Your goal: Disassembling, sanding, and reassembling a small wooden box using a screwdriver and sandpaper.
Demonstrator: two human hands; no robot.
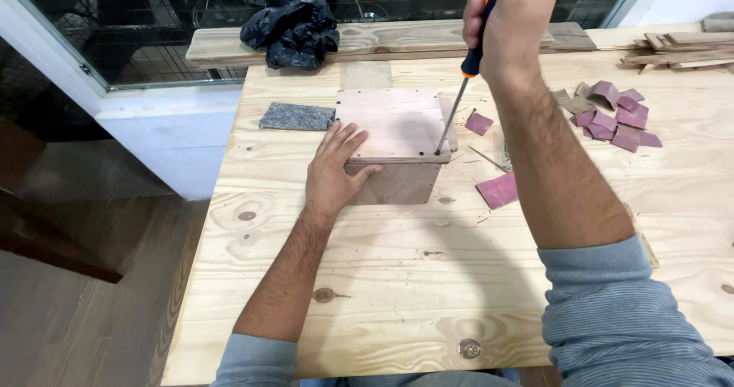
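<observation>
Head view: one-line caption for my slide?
Left hand steadies a plywood box while right hand drives a screwdriver into its top corner.

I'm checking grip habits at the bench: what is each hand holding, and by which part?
The right hand grips a screwdriver by its handle. The left hand holds nothing; it rests flat on the wooden box, at its near left corner.

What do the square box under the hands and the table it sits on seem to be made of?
The square pale-brown box looks like unfinished plywood: layered edges, small fasteners along the rim. The light tabletop looks like raw pine boards: visible knots and grain, no gloss.
</observation>
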